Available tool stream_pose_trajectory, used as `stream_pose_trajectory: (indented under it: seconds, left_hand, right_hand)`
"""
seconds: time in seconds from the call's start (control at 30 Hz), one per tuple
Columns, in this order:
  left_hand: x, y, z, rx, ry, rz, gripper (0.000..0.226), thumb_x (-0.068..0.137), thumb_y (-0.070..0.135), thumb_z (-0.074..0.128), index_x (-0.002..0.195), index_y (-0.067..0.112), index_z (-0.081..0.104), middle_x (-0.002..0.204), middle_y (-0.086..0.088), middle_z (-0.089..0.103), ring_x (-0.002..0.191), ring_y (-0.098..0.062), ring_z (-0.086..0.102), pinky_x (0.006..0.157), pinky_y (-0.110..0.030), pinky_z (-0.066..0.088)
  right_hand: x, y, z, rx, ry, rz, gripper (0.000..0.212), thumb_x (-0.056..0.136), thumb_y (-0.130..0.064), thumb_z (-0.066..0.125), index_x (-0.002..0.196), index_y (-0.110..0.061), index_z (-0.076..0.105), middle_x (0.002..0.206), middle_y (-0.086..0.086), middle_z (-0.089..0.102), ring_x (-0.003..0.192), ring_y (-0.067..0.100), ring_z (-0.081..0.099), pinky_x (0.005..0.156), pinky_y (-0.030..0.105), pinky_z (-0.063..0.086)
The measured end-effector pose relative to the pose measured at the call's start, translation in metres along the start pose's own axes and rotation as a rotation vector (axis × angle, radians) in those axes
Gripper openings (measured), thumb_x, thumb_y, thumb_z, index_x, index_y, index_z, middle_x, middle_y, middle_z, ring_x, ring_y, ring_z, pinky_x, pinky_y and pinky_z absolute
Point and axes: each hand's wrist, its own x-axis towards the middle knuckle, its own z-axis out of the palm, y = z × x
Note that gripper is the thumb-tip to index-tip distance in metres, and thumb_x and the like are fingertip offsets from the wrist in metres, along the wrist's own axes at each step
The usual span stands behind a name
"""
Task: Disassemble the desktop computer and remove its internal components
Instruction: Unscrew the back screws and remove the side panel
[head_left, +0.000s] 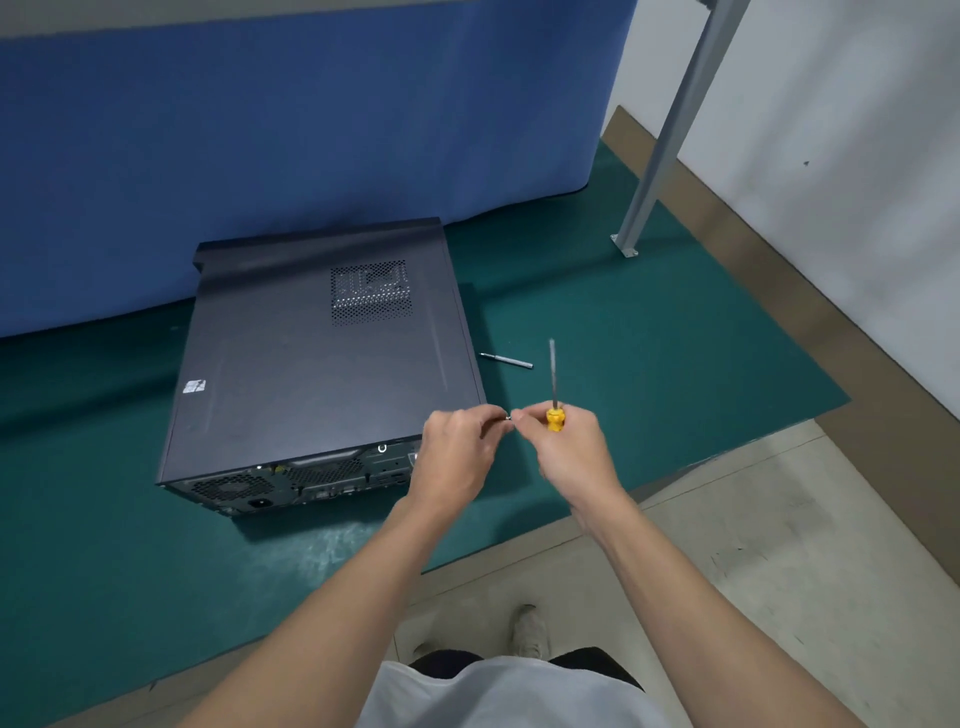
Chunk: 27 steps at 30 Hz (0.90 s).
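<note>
A black desktop computer case (317, 358) lies on its side on a green mat (649, 353), its rear panel with ports and fan grilles facing me. My right hand (566, 447) grips a screwdriver (554, 395) with a yellow handle, shaft pointing up. Just off the case's near right corner, my left hand (457, 447) meets the right fingertips, and the two pinch a small silver screw (509, 415) between them.
A loose metal bit or pen-like tool (506, 359) lies on the mat right of the case. A blue padded wall (291, 130) stands behind. A grey metal post (670, 124) is bolted down at the right. My feet are on the bare concrete floor (779, 545) below.
</note>
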Motion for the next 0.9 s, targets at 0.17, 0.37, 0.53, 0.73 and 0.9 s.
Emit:
stream_pose_trajectory:
  seconds: [0.17, 0.37, 0.53, 0.73, 0.9]
  left_hand:
    - [0.012, -0.004, -0.002, 0.071, -0.040, 0.199, 0.012, 0.090, 0.016, 0.068, 0.090, 0.005, 0.075, 0.076, -0.007, 0.073, 0.066, -0.026, 0.066, 0.067, -0.038, 0.054]
    - [0.042, -0.026, 0.004, 0.104, -0.111, 0.100, 0.035, 0.090, 0.024, 0.068, 0.120, 0.006, 0.064, 0.116, -0.010, 0.067, 0.106, -0.028, 0.061, 0.094, -0.039, 0.047]
    - [0.082, -0.058, -0.002, 0.362, -0.049, -0.127, 0.054, 0.098, 0.046, 0.046, 0.140, 0.012, 0.046, 0.151, -0.014, 0.035, 0.138, -0.033, 0.029, 0.111, -0.047, 0.025]
    - [0.120, -0.083, 0.000, 0.573, -0.012, -0.290, 0.062, 0.098, 0.056, 0.032, 0.148, 0.019, 0.033, 0.159, -0.013, 0.021, 0.146, -0.032, 0.012, 0.117, -0.048, 0.011]
    - [0.145, -0.088, 0.004, 0.605, 0.063, -0.366, 0.062, 0.097, 0.055, 0.032, 0.145, 0.016, 0.037, 0.155, -0.010, 0.029, 0.145, -0.031, 0.018, 0.115, -0.049, 0.017]
  right_hand:
    - [0.009, 0.001, 0.003, 0.052, 0.060, 0.033, 0.011, 0.084, -0.019, 0.069, 0.074, -0.021, 0.070, 0.062, -0.010, 0.061, 0.052, 0.006, 0.045, 0.054, 0.024, 0.035]
    - [0.050, 0.005, -0.005, -0.088, 0.140, 0.020, 0.011, 0.083, -0.022, 0.069, 0.072, -0.022, 0.070, 0.074, -0.006, 0.068, 0.071, 0.013, 0.059, 0.058, 0.025, 0.042]
    - [0.131, 0.017, -0.016, -0.507, 0.164, -0.043, 0.017, 0.087, -0.022, 0.055, 0.076, -0.010, 0.062, 0.082, 0.012, 0.065, 0.082, 0.035, 0.058, 0.070, 0.039, 0.052]
    - [0.237, 0.034, -0.013, -0.895, 0.061, -0.105, 0.009, 0.086, -0.018, 0.053, 0.081, -0.015, 0.059, 0.087, 0.016, 0.063, 0.079, 0.038, 0.058, 0.065, 0.035, 0.043]
    - [0.313, 0.032, -0.004, -1.011, 0.029, -0.189, 0.012, 0.087, -0.015, 0.051, 0.091, -0.011, 0.062, 0.089, 0.018, 0.063, 0.082, 0.040, 0.060, 0.065, 0.036, 0.041]
